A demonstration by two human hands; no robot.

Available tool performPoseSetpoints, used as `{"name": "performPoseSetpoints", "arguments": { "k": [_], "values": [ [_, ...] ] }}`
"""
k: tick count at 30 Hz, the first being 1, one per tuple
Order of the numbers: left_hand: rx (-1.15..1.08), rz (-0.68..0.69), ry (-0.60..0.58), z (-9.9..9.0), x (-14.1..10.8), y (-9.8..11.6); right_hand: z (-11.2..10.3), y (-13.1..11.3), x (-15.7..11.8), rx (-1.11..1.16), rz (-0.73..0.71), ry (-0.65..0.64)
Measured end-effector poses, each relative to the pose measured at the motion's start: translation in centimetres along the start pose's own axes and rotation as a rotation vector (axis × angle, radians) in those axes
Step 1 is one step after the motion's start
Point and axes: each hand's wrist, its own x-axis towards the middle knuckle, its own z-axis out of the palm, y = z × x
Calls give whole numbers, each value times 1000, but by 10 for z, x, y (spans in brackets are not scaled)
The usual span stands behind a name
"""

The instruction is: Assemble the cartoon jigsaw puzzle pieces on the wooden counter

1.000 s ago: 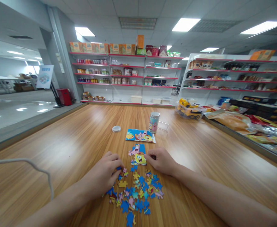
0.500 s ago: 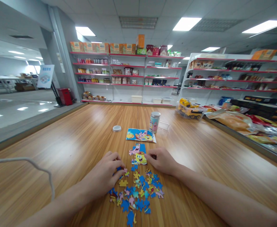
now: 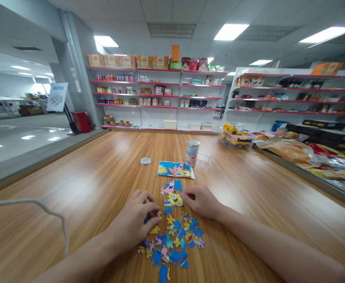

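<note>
Loose jigsaw pieces (image 3: 177, 232), mostly blue, yellow and pink, lie scattered on the wooden table. Above them is a joined section (image 3: 174, 194) with a yellow face and a pink figure. My right hand (image 3: 202, 200) rests at its right edge, fingers curled and closed; whatever they may hold is hidden. My left hand (image 3: 138, 216) is over the left side of the loose pieces, thumb and fingers apart, with a few pieces beneath and between them. A picture sheet (image 3: 175, 169) lies beyond the joined section.
A tin (image 3: 192, 153) stands behind the sheet's right end, beside a thin clear stand (image 3: 204, 157). Its round lid (image 3: 145, 161) lies to the left. A white cable (image 3: 50, 212) crosses the left side. A clear box with toy trucks (image 3: 235, 136) and packaged goods are at the right.
My left hand has shifted slightly right over the loose pieces, and its thumb and fingers are a little further apart. My right hand stays at the joined section.
</note>
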Motion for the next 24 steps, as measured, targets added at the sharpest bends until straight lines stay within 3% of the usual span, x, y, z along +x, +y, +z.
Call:
{"name": "performPoseSetpoints", "arguments": {
  "k": [16,24],
  "values": [
    [18,32,-16,-3,0,2,1,0,-2,1,5,-12],
    [29,36,54,0,0,-4,0,-1,-1,12,8,-18]
  ]
}}
